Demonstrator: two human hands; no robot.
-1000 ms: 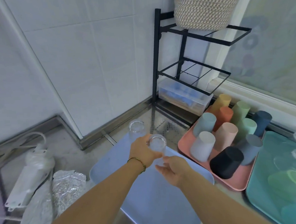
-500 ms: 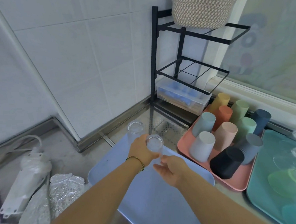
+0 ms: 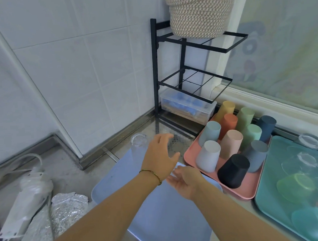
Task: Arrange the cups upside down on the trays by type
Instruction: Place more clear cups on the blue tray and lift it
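A black metal corner rack (image 3: 155, 74) stands at the back of the steel worktop (image 3: 77, 173). It carries a woven rope basket (image 3: 200, 11) on top and shelters a clear plastic box (image 3: 188, 106) of blue items below. To the left lie a white power strip (image 3: 24, 206) and a crumpled silver foil bag (image 3: 66, 206).

A pink tray (image 3: 246, 190) to the right holds ten matte cups (image 3: 230, 144) in mixed colours, all upside down and packed close. Beside it, a teal tray (image 3: 266, 184) holds clear glasses and green dishes, blurred at the frame's edge.

In front lies a pale blue rectangular tray (image 3: 170, 222). A clear glass tumbler (image 3: 139, 142) stands inverted at its far left corner.

The left hand (image 3: 159, 157), with a thin gold bracelet (image 3: 152, 174) at the wrist, hovers over the tray's far edge just right of that tumbler. Its fingers (image 3: 164, 136) are spread and relaxed and grip nothing. Whatever stands behind it is hidden.

The right hand (image 3: 185, 183) lies low under the left wrist, palm turned up, fingers loose and empty.
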